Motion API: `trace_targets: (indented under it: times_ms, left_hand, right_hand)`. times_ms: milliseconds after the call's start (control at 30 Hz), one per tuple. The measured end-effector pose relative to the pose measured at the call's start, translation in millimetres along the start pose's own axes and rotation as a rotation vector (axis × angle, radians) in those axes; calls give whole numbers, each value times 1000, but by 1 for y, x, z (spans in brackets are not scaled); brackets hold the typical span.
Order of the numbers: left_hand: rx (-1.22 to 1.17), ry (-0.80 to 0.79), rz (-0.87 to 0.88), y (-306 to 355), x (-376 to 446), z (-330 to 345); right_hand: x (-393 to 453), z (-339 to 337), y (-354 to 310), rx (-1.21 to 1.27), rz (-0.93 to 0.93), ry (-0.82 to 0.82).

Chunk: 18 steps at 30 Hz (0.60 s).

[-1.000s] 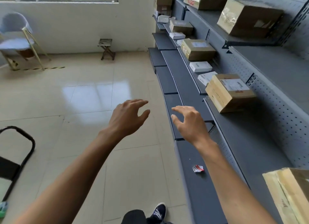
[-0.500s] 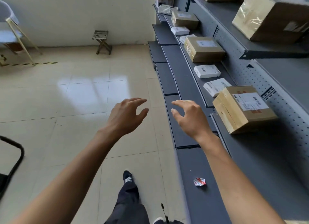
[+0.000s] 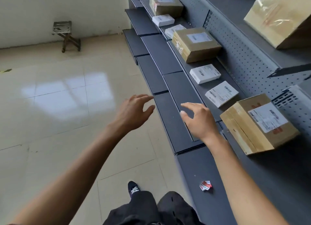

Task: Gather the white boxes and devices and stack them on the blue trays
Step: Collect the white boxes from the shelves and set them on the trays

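Two white boxes lie on the dark grey shelf (image 3: 223, 145) ahead of me: a flat labelled white box (image 3: 221, 93) and a thicker white box (image 3: 205, 74) just beyond it. Further along sit another white box (image 3: 163, 20) and a flat white packet (image 3: 174, 30). My right hand (image 3: 199, 121) hovers with fingers spread over the lower shelf step, left of the flat box and apart from it. My left hand (image 3: 133, 113) is held out over the floor, fingers relaxed and empty. No blue tray is in view.
Brown cardboard boxes stand on the shelf: one (image 3: 259, 123) right of my right hand, one (image 3: 196, 44) further back, one (image 3: 165, 4) at the far end, one (image 3: 281, 17) on the upper shelf. A crumpled sticker (image 3: 205, 185) lies on the lower step. A small stool (image 3: 66, 35) stands by the wall.
I have walked forward along the shelf; the white boxes and the near brown box are closer. Both hands stay outstretched and empty. The black frame at the left has left the view.
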<state>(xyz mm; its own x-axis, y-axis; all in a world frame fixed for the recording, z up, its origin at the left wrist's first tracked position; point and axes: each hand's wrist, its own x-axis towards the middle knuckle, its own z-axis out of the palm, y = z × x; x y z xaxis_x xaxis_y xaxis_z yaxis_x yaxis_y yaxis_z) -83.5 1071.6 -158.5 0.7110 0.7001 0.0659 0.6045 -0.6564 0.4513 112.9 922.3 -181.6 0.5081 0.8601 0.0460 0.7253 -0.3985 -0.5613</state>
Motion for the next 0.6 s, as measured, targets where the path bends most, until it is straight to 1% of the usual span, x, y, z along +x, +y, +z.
trace_targets:
  times_ms: [133, 300, 500, 600]
  left_hand:
    - [-27, -66, 81, 7, 45, 25]
    - [-99, -138, 140, 20, 107, 62]
    - [-83, -174, 198, 43, 164, 91]
    - [-52, -197, 217, 47, 188, 104]
  right_hand:
    - [18, -5, 20, 3, 101, 3]
    - [48, -12, 61, 2, 197, 39]
    - [86, -16, 101, 59, 278, 60]
    - [104, -17, 116, 23, 315, 66]
